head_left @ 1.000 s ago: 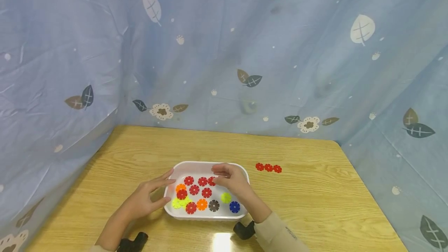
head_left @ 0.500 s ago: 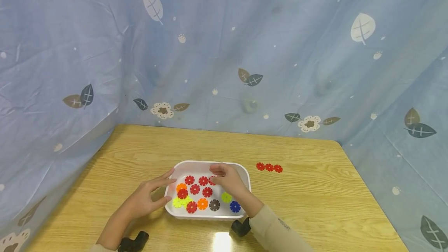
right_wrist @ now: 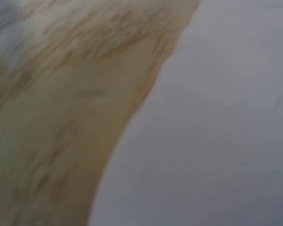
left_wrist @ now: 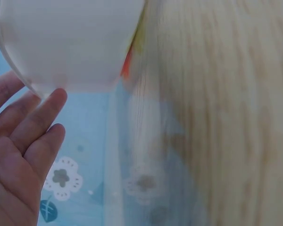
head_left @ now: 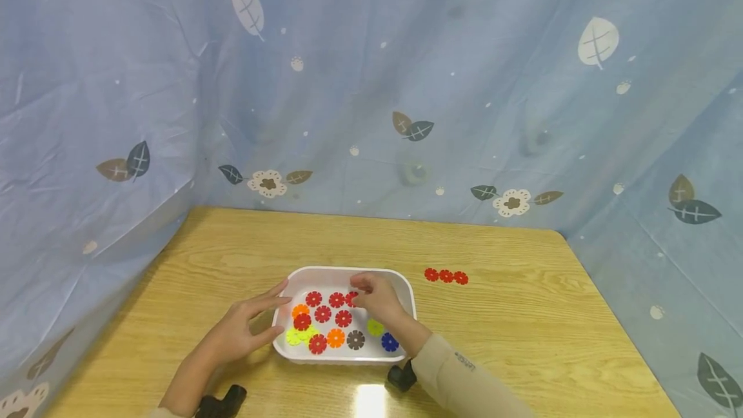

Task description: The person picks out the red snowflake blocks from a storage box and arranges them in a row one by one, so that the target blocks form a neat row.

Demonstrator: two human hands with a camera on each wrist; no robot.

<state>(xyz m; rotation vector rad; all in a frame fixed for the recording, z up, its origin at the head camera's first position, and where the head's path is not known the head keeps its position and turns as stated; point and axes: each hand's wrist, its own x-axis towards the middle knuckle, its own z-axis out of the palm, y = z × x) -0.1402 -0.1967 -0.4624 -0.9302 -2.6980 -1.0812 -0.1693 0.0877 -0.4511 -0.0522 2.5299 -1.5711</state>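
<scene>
A white plastic tray (head_left: 386, 272) holds several notched snowflake discs in red, orange, yellow-green, brown and blue. At the tray's left end, my left hand (head_left: 239, 331) has thumb and fingers spread at the rim. The left wrist view shows loosely bent fingers (left_wrist: 37, 120) against or very near the tray wall (left_wrist: 61, 42). My right hand (head_left: 378, 300) reaches over the tray, fingers bent and apart from the thumb, beside a partly covered red disc (head_left: 351, 298). Whether it touches that disc is unclear. The right wrist view is blurred and shows no hand.
Three red discs (head_left: 445, 276) lie in a row on the wooden table (head_left: 522, 328), to the right of the tray. A blue patterned curtain (head_left: 348, 82) surrounds the table's back and sides. Black wrist devices (head_left: 222, 402) sit at both wrists.
My right hand has shifted slightly within the tray, and its fingers look more bent. My left hand and the discs keep their places.
</scene>
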